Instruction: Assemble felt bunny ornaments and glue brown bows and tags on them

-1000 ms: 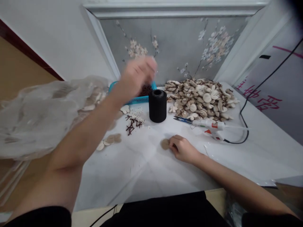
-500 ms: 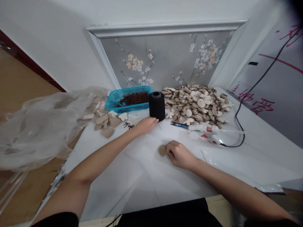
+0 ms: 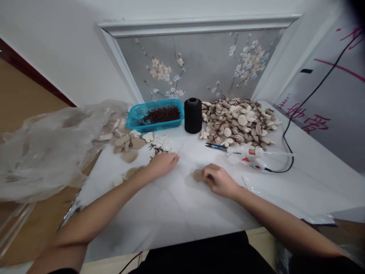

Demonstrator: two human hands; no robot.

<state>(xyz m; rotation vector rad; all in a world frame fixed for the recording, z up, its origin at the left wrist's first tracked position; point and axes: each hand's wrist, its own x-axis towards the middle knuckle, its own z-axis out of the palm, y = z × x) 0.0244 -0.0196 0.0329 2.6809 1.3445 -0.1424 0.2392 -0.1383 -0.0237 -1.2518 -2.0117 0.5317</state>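
Note:
My left hand (image 3: 164, 164) is closed in a pinch above the table's middle, with a thin needle-like thing (image 3: 181, 148) poking out past its fingertips. What exactly that is, I cannot make out. Between the thumb and fingers of my right hand (image 3: 218, 179) is a small beige felt piece (image 3: 198, 175), held low over the white table. Just beyond my left hand lie dark brown bows (image 3: 156, 147) and a scatter of small white bits (image 3: 162, 140). A black thread cone (image 3: 193, 116) stands upright farther back.
Behind, a blue basket (image 3: 155, 126) holds many brown bows. A large heap of beige and white felt pieces (image 3: 239, 123) is at the back right, with blue-handled snips (image 3: 215, 146) and a corded glue gun (image 3: 251, 153) in front. Felt pieces (image 3: 129, 145) and plastic sheeting (image 3: 54, 148) lie left.
My left hand has drawn away from the thread cone, toward me and to the left. The cone now stands slightly farther back and right. My right hand keeps its hold on the felt piece.

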